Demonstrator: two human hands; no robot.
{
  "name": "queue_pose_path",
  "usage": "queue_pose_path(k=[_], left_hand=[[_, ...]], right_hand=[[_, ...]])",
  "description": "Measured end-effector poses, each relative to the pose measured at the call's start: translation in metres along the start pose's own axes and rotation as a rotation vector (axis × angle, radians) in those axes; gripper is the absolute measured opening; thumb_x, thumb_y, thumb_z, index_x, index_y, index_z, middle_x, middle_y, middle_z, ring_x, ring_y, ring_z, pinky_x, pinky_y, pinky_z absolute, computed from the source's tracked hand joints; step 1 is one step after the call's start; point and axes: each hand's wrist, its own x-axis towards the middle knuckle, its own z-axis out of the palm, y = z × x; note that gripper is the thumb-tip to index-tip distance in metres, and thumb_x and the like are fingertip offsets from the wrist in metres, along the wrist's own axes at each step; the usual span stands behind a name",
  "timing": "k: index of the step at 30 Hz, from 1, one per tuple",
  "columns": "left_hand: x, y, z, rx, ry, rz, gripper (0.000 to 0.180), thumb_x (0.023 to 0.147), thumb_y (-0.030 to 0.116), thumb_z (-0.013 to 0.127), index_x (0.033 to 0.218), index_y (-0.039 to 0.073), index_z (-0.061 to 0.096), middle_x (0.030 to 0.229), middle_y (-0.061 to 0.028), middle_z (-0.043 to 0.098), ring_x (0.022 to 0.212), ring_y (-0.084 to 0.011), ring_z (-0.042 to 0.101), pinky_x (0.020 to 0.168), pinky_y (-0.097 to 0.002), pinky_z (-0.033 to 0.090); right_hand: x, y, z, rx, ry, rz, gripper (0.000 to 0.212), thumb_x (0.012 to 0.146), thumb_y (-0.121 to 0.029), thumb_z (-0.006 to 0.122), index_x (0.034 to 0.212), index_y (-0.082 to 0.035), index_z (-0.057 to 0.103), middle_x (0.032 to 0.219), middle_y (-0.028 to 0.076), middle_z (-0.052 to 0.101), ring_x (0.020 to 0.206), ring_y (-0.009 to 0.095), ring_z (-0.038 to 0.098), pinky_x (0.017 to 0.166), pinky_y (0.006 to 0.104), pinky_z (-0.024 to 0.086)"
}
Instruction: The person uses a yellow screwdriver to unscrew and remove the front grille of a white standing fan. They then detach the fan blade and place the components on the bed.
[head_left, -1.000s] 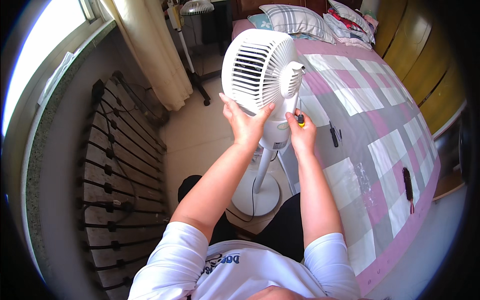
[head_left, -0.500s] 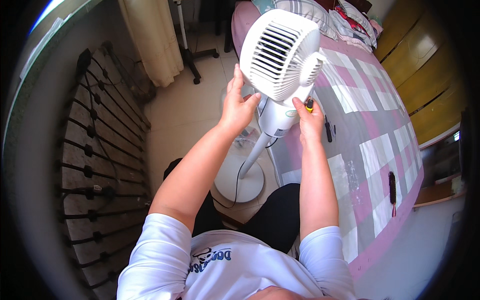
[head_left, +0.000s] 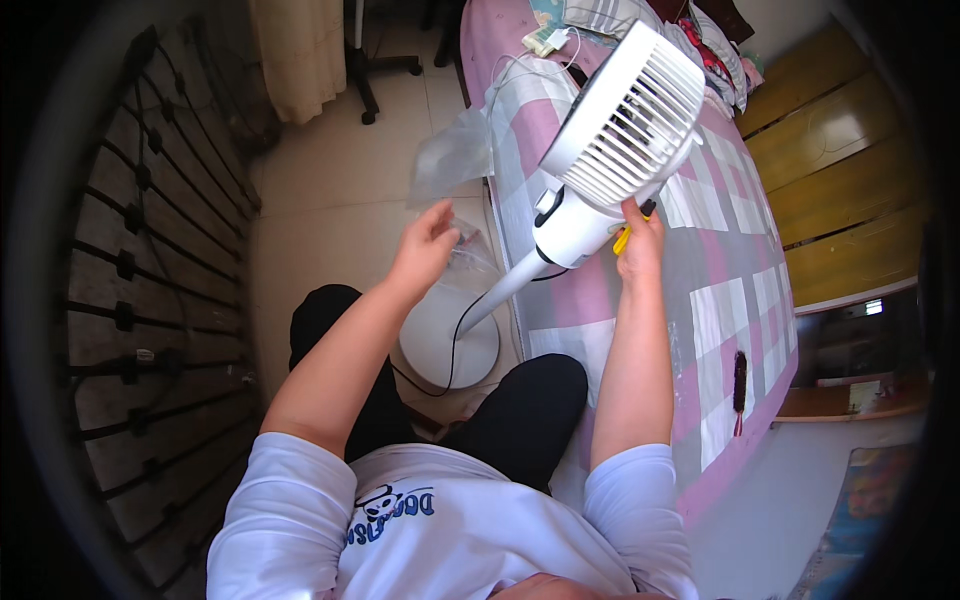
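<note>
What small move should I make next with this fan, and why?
I'd probably bring your left grip to the white pedestal fan to steady it: that grip is off the fan, while your right grip, at its neck, also holds a yellow-and-black tool.

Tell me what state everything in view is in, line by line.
White round-headed pedestal fan: grille fitted; running state unclear
Left hand: off the fan, loosely curled
Yellow-and-black hand tool: gripped in right hand
Thin black cord: slack, curved
Dark bristle brush: lying down
Cream fabric curtain: hanging
</note>
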Motion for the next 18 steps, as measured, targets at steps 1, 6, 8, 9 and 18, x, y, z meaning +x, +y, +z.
queue_pose_path(k=[1,6,8,9,18], left_hand=[[-0.004,-0.019,-0.006,0.008,-0.027,-0.033,0.049,0.09,0.003,0.058,0.138,0.004,0.047,0.128,-0.0124,0.056,0.119,-0.0203,0.052,0.101,-0.0316,0.041],[-0.025,-0.088,-0.035,0.121,-0.046,-0.157,0.037,0.091,0.007,0.06,0.127,0.002,0.056,0.113,-0.0094,0.063,0.105,-0.0167,0.059,0.093,-0.0295,0.046],[-0.029,-0.093,-0.033,0.205,0.019,-0.184,0.035,0.089,0.009,0.061,0.122,0.001,0.059,0.105,-0.0102,0.066,0.096,-0.0184,0.063,0.086,-0.031,0.049],[-0.029,-0.092,-0.033,0.202,-0.01,-0.164,0.035,0.088,0.01,0.061,0.122,0.002,0.059,0.103,-0.0101,0.066,0.094,-0.0185,0.063,0.085,-0.031,0.05],[-0.026,-0.087,-0.031,0.316,-0.119,-0.164,0.032,0.087,0.015,0.063,0.117,0.003,0.062,0.092,-0.0086,0.067,0.084,-0.0189,0.064,0.077,-0.0318,0.051]], right_hand=[[0.0,0.001,-0.003,0.01,-0.002,-0.008,0.027,0.088,-0.02,0.071,0.109,-0.006,0.062,0.092,-0.001,0.065,0.073,0.008,0.055,0.059,0.0227,0.038],[0.015,0.011,-0.017,0.122,-0.031,-0.018,0.027,0.09,-0.008,0.061,0.116,-0.002,0.06,0.104,0.006,0.066,0.09,0.016,0.062,0.077,0.0282,0.049],[0.026,0.02,-0.029,0.17,-0.054,0.0,0.031,0.09,-0.006,0.056,0.121,-0.002,0.058,0.115,0.009,0.064,0.105,0.023,0.062,0.091,0.0334,0.049],[0.028,0.019,-0.029,0.192,-0.071,0.014,0.031,0.091,-0.007,0.056,0.122,-0.002,0.057,0.117,0.009,0.064,0.107,0.023,0.061,0.093,0.0341,0.049],[0.032,0.012,-0.036,0.124,0.058,0.057,0.049,0.096,-0.037,0.051,0.136,-0.008,0.049,0.137,0.007,0.053,0.125,0.026,0.049,0.106,0.0439,0.04]])
